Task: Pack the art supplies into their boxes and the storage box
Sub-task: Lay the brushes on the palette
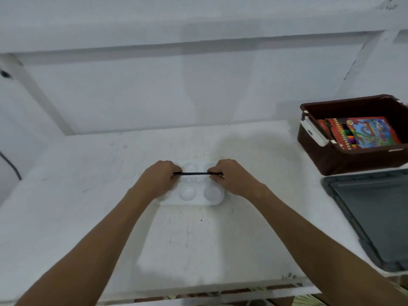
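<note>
Brown storage box (335,160) holds a coloured-pencil box (364,133); left hand (160,178) and right hand (231,176) pinch a thin black stick (194,173) over the unpacked white palette (198,195), grey lid (375,217) off.

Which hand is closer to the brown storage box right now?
Right. The right hand grips one end of the thin black stick, left of the brown storage box; the left hand holds the far end.

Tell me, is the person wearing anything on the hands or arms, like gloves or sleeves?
No. The left hand and right hand are bare, without gloves. Both forearms are uncovered as far as the view shows, with no sleeve, and no watch, ring or bracelet is visible.
</note>
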The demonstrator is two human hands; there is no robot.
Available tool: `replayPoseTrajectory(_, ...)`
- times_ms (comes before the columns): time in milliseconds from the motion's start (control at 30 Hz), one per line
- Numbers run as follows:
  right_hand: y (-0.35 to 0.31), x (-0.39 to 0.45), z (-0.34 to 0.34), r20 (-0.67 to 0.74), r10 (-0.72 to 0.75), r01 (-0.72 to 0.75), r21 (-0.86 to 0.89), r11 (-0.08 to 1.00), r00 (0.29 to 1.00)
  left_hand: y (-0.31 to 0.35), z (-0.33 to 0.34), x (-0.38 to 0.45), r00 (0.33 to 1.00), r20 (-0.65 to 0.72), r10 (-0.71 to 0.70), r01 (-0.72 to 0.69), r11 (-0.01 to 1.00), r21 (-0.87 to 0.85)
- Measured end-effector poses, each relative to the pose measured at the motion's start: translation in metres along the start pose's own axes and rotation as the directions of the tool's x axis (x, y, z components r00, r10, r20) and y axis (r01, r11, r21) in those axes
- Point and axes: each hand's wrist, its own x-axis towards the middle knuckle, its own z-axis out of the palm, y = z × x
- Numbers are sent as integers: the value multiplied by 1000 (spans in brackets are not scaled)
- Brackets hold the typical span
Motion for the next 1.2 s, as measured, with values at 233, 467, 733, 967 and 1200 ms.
replayPoseTrajectory(233, -2, 9, 20, -82, 43, -44, -11, 999, 996, -20, 9, 0, 997, -28, 71, -72, 997, -40)
replayPoseTrajectory(467, 2, 4, 23, -25, 142, -143, -29, 989, 990, -32, 10, -2, 990, 41, 133, -129, 988, -88)
replayPoseTrajectory(733, 4, -3, 15, -19, 174, -175, -22, 984, 985, -45, 4, -2, 994, 78, 71, -67, 997, -48)
replayPoseTrajectory(967, 5, -2, 15, -12, 172, -172, -1, 985, 985, -43, 2, -4, 998, 63, 8, -2, 995, -97)
replayPoseTrajectory(1200, 13, -7, 17, -41, 192, -190, 41, 981, 981, -51, 2, -9, 998, 65, -29, 35, 994, -108)
